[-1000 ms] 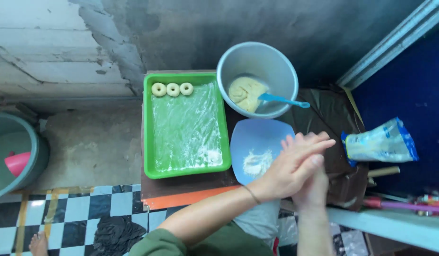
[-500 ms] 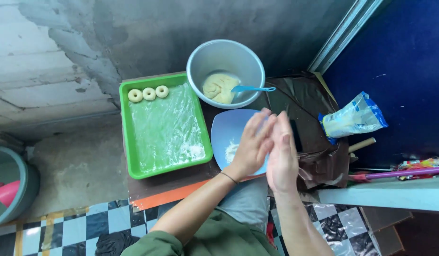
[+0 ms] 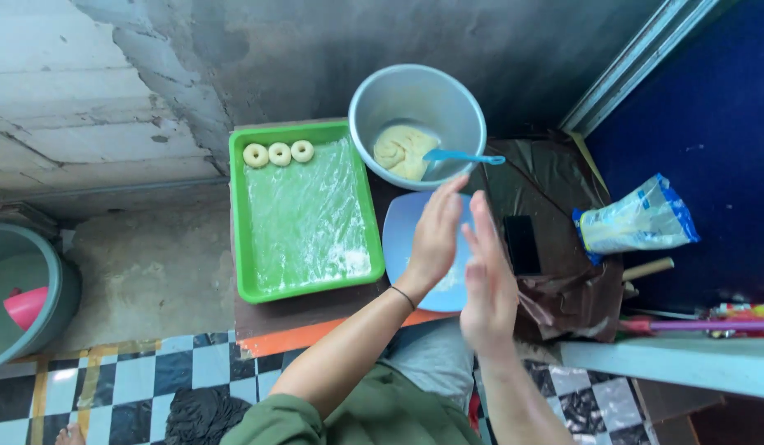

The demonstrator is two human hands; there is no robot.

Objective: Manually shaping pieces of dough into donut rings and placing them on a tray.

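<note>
My left hand (image 3: 435,239) and right hand (image 3: 487,276) face palm to palm, fingers straight, over the pale blue round plastic lid (image 3: 407,227); whether dough sits between them I cannot tell. The grey metal bowl (image 3: 374,99) holds soft, sticky pale dough (image 3: 398,148), best scooped gently. Three dough rings (image 3: 279,153) lie in the green plastic tray (image 3: 242,272).

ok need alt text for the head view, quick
A person's left hand and right hand are raised palm to palm, slightly apart, over a pale blue plastic plate. Beside it lie a green plastic tray holding three dough rings and a grey metal bowl of dough.
</note>
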